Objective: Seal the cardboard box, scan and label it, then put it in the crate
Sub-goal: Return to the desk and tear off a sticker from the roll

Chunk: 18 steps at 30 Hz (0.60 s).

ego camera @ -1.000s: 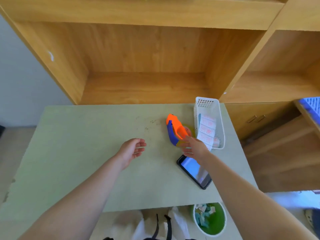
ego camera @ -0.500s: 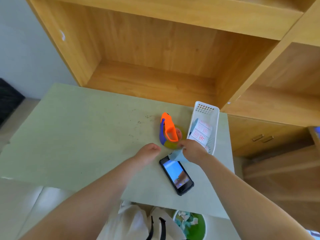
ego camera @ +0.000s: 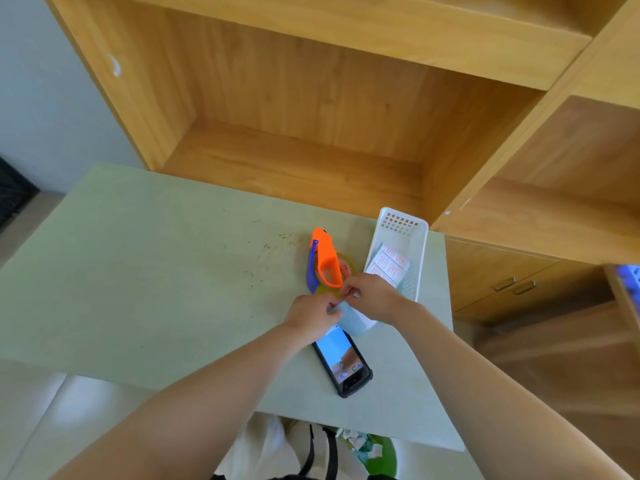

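My left hand [ego camera: 313,311] has come over to join my right hand [ego camera: 372,296], and both now pinch the pale blue label sheet [ego camera: 351,318] between them, just above the scanner phone [ego camera: 343,360] on the surface [ego camera: 156,271]. The orange tape dispenser [ego camera: 325,263] lies just beyond my hands, the white basket [ego camera: 417,258] of labels beside my right. I see no cardboard box.

- A small packing or shipping station is showing here: a pale green table [ego camera: 145,271] is standing against open wooden shelving [ego camera: 311,109].
- An orange tape dispenser [ego camera: 325,261], a white basket [ego camera: 414,244] of printed labels [ego camera: 388,265] and a handheld scanner [ego camera: 343,362] are lying on it.
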Each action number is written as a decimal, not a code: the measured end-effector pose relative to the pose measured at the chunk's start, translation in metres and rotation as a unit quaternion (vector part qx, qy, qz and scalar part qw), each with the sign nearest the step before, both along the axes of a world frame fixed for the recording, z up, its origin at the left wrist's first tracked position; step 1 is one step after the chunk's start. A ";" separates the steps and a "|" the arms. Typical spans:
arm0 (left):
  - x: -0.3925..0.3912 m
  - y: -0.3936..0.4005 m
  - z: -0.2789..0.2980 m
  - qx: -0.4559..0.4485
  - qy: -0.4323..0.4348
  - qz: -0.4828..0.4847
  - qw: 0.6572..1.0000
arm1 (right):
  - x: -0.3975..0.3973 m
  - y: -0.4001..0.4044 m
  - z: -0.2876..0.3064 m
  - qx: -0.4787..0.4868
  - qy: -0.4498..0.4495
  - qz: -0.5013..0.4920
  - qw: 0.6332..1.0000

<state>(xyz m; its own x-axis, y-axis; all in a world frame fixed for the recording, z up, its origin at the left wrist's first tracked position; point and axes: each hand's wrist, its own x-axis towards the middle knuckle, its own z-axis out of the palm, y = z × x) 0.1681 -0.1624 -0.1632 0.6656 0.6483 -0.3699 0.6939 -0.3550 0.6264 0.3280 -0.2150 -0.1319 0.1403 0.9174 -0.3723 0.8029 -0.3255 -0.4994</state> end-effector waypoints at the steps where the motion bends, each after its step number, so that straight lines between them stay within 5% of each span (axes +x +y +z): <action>1: 0.000 0.000 0.000 -0.001 -0.004 0.008 1.000 | 0.000 0.000 0.000 0.006 0.000 0.003 1.000; 9: -0.001 -0.003 0.007 0.013 -0.031 0.028 0.999 | 0.000 0.003 0.009 -0.027 -0.025 0.022 0.999; 18: -0.003 -0.008 0.015 0.194 -0.086 -0.010 0.977 | -0.011 0.019 0.025 -0.115 -0.079 0.048 0.989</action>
